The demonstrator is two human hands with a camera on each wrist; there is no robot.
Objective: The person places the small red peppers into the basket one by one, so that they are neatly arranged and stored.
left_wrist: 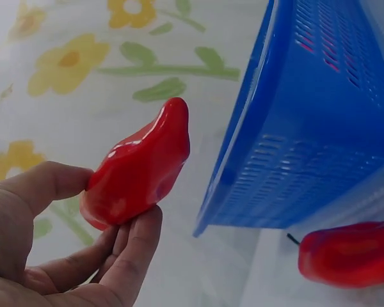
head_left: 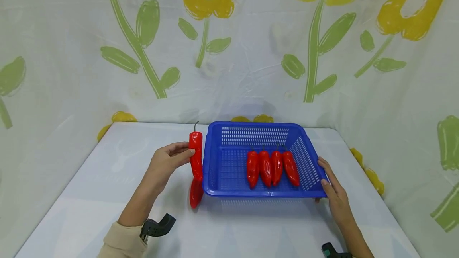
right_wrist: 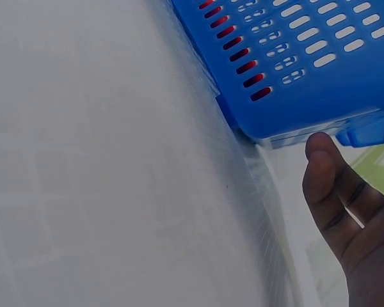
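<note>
A glossy red chili pepper (head_left: 195, 154) is pinched upright between the thumb and fingers of my left hand (head_left: 163, 164), just left of the blue basket (head_left: 238, 193). In the left wrist view the same pepper points its tip away from the palm. Below it, a second red pepper (head_left: 195, 194) lies on the table beside the basket's left front corner. Several red peppers (head_left: 265, 168) lie in a row inside the basket. At the basket's right front corner, my right hand (head_left: 337, 198) grips the rim, thumb on top and fingers at the outer side.
The white table (head_left: 114, 178) carries the basket near its far edge. Behind and at both sides hangs a pale cloth (head_left: 251, 79) printed with yellow flowers and green leaves. The basket's slotted side wall (left_wrist: 313, 121) rises close beside the left hand.
</note>
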